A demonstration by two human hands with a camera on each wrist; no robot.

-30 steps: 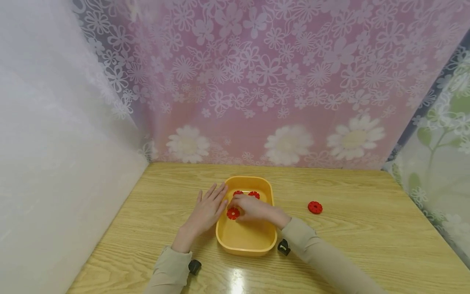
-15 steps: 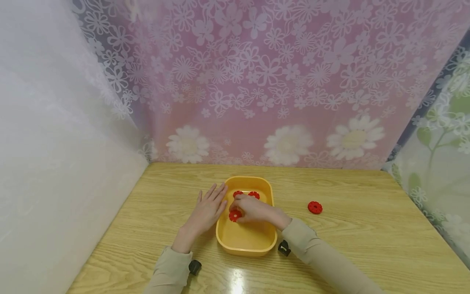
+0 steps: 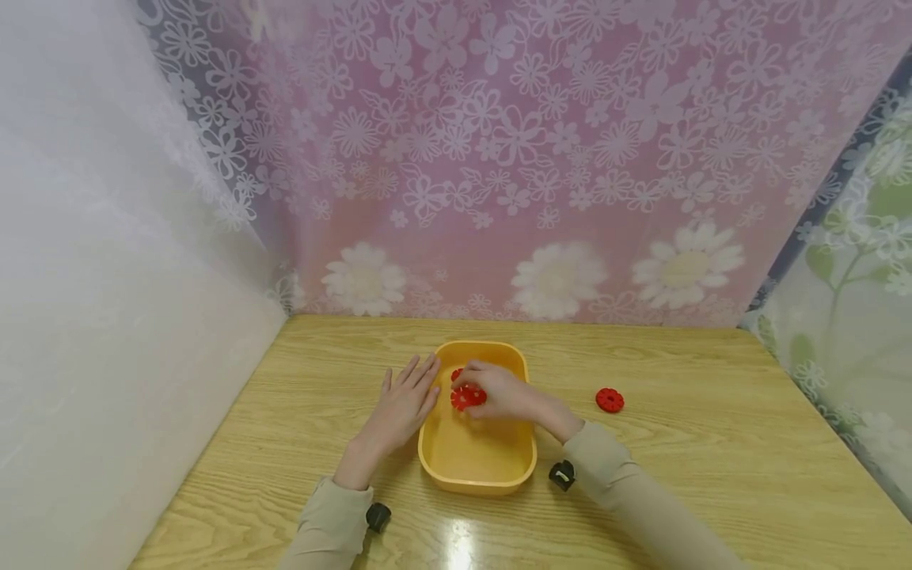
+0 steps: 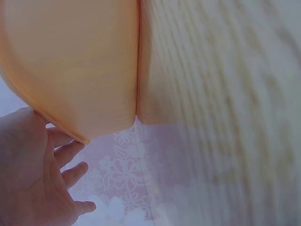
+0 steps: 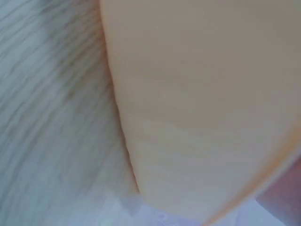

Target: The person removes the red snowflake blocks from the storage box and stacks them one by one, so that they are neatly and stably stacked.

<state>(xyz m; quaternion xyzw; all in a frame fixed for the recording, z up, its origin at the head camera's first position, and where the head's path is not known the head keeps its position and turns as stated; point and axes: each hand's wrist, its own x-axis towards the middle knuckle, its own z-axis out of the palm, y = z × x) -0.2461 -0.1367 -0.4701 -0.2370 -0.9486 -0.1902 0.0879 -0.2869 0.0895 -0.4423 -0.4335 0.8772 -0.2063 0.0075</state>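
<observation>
Right, your right grip (image 3: pixel 501 393) is down inside the yellow bin (image 3: pixel 477 484), apparently pinching a notched red disc (image 3: pixel 462 399) between thumb and fingertips. More red shows just to the right of that piece; whether it is a separate piece, joined or merely overlapping, you can't tell from here. Another red disc (image 3: pixel 456 374) peeks out past your fingers toward the far end of the bin, partly covered by them. Your left grip (image 3: pixel 401 408) is released, its straight fingers laid along the bin's left rim and holding nothing.

The step looks like fine handling of the discs inside the bin, so pinch by the edges and leave the notches free. If you mean to fit the pieces together, line up slot with slot before pressing, and press straight rather than twisting. Tilt your wrist a little so your fingers don't mask the contact. Brace the rim lightly with the left; a hard push could slide the bin across the counter (image 3: pixel 684 459). The outlying disc (image 3: pixel 609 400) lies on the counter, right of the bin and well apart from it, safely clear of your work.
</observation>
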